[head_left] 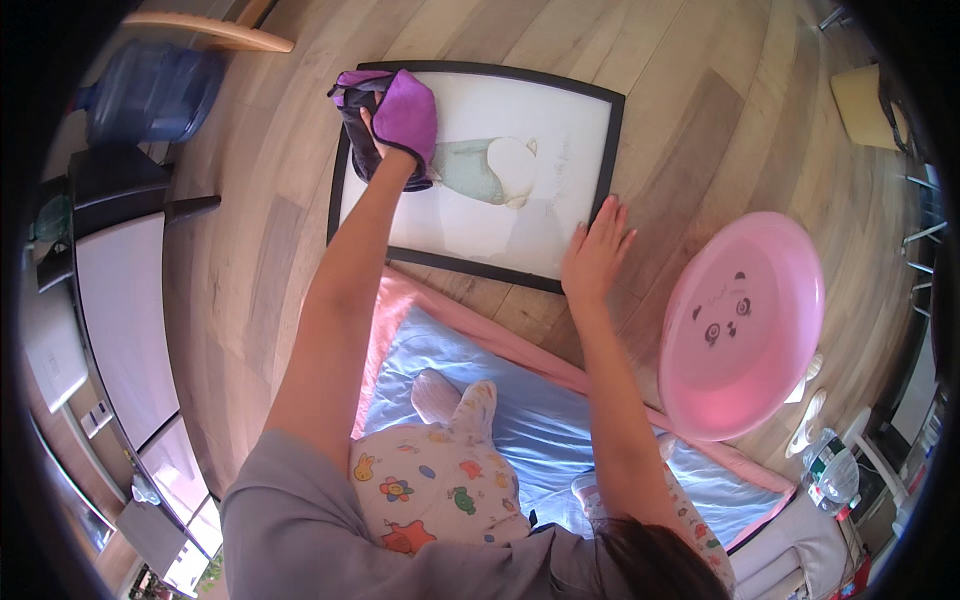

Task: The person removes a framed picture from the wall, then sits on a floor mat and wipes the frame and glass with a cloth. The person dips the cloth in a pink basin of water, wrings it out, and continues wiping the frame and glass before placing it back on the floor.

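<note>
A framed picture (495,232) with a black frame lies flat on the wood-look floor before me. Its white sheet carries a drawing of a pale figure in a grey-green garment, partly covered. My left hand (381,127) holds a purple and dark grey cloth (405,112) against the picture's far left corner; folds of cloth hide most of the fingers. At the near right corner, my right hand (596,262) rests with straight, slightly parted fingers. The thumb lies on the picture side, and the other fingers reach past the frame's outer edge.
A pink plastic basin (742,322) with a printed animal face stands at right. Beneath my legs is a blue mat (525,427) with a pink border. A large blue water bottle (154,90) lies at far left, near a white-topped table (127,315). A clear plastic bottle (831,469) is at lower right.
</note>
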`<action>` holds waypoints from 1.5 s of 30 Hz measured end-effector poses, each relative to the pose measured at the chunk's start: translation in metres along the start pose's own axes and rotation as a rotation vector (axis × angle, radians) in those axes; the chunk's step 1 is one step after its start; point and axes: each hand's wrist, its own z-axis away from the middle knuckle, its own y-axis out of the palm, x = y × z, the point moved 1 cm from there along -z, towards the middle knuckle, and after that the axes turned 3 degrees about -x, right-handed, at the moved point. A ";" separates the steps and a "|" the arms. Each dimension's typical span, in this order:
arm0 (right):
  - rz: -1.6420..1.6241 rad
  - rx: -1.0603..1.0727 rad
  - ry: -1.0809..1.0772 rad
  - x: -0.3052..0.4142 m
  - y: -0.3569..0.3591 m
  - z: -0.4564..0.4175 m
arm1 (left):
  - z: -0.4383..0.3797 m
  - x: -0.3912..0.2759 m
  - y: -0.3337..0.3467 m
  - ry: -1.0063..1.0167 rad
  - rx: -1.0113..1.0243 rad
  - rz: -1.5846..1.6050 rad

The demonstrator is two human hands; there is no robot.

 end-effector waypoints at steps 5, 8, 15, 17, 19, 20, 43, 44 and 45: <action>-0.015 0.002 0.021 -0.001 0.000 0.004 | 0.028 -0.061 -0.069 0.117 -0.008 0.268; -0.041 -0.014 0.017 -0.001 -0.001 0.004 | 0.064 -0.098 -0.117 0.288 -0.362 0.440; -0.092 -0.047 0.009 -0.003 0.004 0.004 | 0.083 -0.138 -0.178 0.583 -0.537 0.606; -0.088 -0.058 0.019 -0.005 0.005 0.005 | 0.075 -0.136 -0.176 0.630 -0.552 0.646; -0.084 -0.056 0.025 -0.005 0.005 0.006 | 0.064 -0.137 -0.162 0.659 -0.569 0.724; -0.076 -0.052 0.029 -0.004 0.003 0.005 | 0.059 -0.137 -0.157 0.685 -0.594 0.745; -0.047 -0.066 0.036 -0.003 0.000 0.007 | 0.033 -0.081 -0.081 -0.062 0.895 3.073; -0.052 -0.063 0.029 -0.002 0.000 0.007 | 0.035 -0.099 -0.084 0.065 0.754 2.983; -0.047 -0.061 0.038 -0.005 0.001 0.008 | 0.044 -0.108 -0.116 -0.143 0.947 2.985</action>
